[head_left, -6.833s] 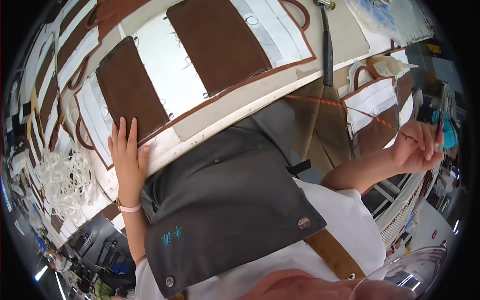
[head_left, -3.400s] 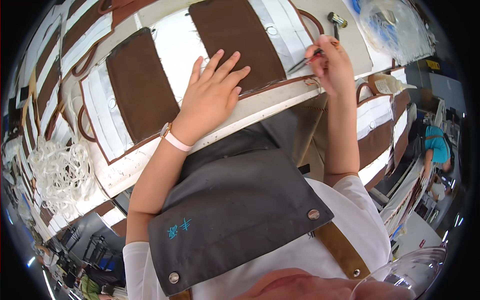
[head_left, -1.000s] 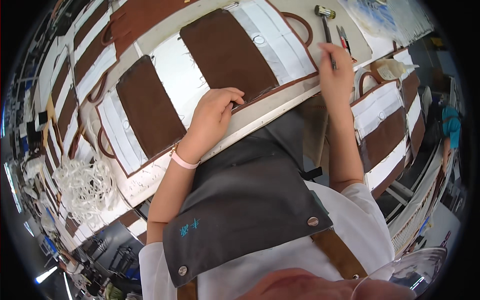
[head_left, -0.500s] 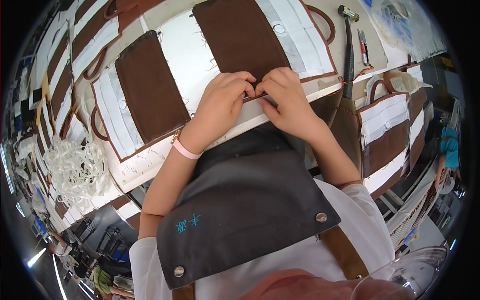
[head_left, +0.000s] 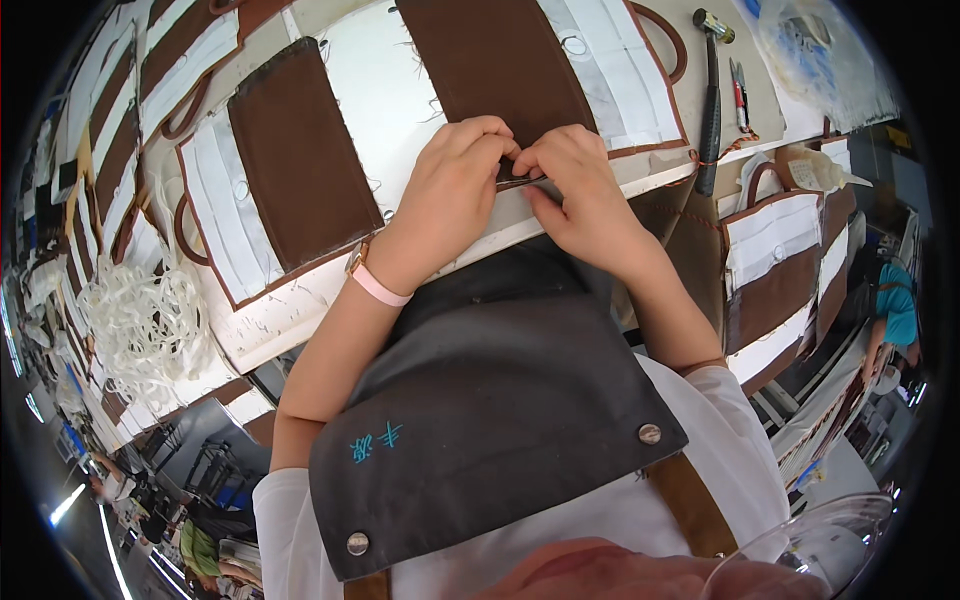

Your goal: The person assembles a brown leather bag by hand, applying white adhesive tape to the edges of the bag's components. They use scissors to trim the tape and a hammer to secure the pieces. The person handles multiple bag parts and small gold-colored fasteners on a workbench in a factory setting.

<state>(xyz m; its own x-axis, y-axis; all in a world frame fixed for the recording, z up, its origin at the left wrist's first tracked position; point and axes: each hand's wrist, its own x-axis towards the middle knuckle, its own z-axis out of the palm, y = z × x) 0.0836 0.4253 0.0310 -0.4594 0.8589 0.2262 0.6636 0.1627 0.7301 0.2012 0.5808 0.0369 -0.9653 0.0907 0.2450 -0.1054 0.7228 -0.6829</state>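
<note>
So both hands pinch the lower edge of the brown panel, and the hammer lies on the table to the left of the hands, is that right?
Not quite. In the head view the hammer lies to the right of the hands, not left. The rest holds: the left hand and right hand pinch the lower edge of the brown panel.

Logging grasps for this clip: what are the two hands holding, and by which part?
Both the left hand and the right hand pinch the near bottom edge of the brown fabric panel between their fingers, at the table's front edge.
</note>
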